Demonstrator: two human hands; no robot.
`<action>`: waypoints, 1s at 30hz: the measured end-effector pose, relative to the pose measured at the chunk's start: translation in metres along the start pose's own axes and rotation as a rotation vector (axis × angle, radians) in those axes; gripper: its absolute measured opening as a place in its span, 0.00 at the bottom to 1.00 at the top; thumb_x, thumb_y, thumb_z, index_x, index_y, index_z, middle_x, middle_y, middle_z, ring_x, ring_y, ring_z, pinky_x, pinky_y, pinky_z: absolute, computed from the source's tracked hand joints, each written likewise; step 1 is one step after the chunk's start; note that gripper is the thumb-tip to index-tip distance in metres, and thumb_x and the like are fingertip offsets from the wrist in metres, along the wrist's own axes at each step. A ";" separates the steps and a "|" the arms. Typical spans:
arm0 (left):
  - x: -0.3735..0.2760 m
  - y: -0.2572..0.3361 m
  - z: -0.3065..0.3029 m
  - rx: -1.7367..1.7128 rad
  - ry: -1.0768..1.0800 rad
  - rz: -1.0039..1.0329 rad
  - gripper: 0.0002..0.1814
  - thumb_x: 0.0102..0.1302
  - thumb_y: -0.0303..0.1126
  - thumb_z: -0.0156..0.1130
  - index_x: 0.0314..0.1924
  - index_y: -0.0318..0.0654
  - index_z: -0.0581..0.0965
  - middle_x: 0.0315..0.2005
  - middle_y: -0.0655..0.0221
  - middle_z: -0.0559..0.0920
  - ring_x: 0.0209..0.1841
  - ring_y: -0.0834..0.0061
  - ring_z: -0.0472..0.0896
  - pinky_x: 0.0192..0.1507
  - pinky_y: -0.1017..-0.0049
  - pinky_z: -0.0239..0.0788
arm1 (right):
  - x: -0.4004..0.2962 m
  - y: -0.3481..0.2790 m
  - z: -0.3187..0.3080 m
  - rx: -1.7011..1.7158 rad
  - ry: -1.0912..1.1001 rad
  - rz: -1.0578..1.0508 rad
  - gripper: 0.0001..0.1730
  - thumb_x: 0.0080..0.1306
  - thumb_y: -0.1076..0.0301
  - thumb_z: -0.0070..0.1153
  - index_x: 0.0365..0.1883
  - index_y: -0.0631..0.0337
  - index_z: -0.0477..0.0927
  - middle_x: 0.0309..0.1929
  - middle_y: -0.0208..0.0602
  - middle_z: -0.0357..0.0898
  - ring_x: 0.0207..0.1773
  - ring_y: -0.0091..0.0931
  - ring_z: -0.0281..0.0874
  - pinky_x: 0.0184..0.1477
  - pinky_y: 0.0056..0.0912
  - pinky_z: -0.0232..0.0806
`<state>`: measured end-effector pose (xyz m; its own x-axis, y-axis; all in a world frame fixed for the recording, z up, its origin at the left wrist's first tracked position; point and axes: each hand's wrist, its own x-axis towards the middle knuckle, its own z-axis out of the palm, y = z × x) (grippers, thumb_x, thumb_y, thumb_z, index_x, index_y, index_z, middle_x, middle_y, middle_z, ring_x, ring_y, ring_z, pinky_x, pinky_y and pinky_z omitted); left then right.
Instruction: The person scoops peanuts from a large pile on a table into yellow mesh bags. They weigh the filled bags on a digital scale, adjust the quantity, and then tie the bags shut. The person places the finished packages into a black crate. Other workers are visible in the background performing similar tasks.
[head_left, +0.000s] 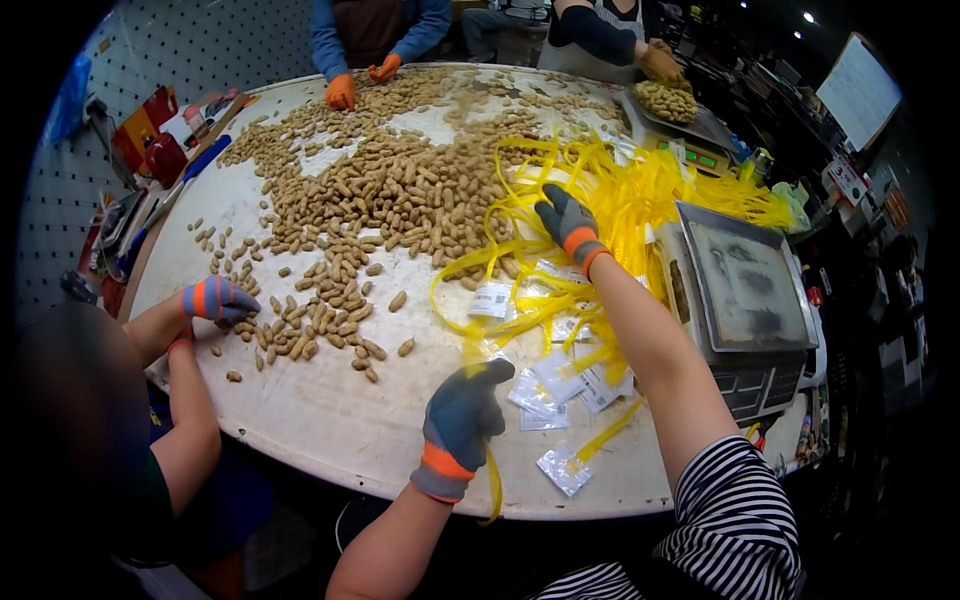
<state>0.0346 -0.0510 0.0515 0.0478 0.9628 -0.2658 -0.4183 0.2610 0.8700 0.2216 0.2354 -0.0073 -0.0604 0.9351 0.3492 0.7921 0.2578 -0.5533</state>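
My left hand (463, 420), in a grey glove with orange bands, is closed around a yellow mesh net strip (493, 484). One end hangs below the fist over the table's front edge; the upper part is blurred. Over the left side of a heap of yellow mesh net strips (637, 195) is my right hand (568, 219), gloved alike, with fingers extended and nothing visibly held. Between the hands lie white labels (559, 375) in clear film, some attached to the strips. A large pile of unshelled peanuts (405, 191) spreads to the left of my right hand.
A scale (750, 277) with a worn metal plate stands at my right. Beyond it, a co-worker's gloved hand (660, 64) holds a net of peanuts (665, 101) over another scale (705, 159). Other people's gloved hands (219, 298) touch peanuts at left and across the white table (337, 427).
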 end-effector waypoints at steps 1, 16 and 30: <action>0.000 -0.001 0.000 0.007 -0.006 0.012 0.16 0.64 0.36 0.47 0.43 0.29 0.74 0.11 0.81 0.57 0.14 0.88 0.54 0.17 0.85 0.48 | -0.009 0.014 -0.001 -0.129 0.008 -0.075 0.26 0.59 0.51 0.51 0.51 0.58 0.73 0.49 0.45 0.74 0.52 0.39 0.71 0.54 0.35 0.63; 0.005 -0.003 -0.003 -0.135 -0.005 -0.031 0.13 0.63 0.35 0.50 0.41 0.33 0.75 0.12 0.81 0.58 0.14 0.89 0.54 0.17 0.86 0.47 | -0.041 -0.045 -0.031 -0.072 -0.342 0.019 0.23 0.53 0.49 0.56 0.40 0.57 0.78 0.37 0.48 0.78 0.39 0.41 0.75 0.43 0.36 0.65; 0.002 -0.003 0.001 -0.046 -0.065 0.037 0.14 0.64 0.35 0.49 0.42 0.31 0.74 0.12 0.82 0.57 0.13 0.89 0.54 0.16 0.86 0.46 | -0.030 -0.047 -0.165 -0.384 -1.097 -0.029 0.32 0.47 0.72 0.64 0.54 0.55 0.72 0.49 0.32 0.76 0.46 0.25 0.74 0.42 0.27 0.69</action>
<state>0.0366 -0.0499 0.0488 0.0892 0.9747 -0.2049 -0.4620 0.2227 0.8585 0.2859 0.1548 0.1330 -0.4262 0.6867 -0.5888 0.9024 0.3679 -0.2241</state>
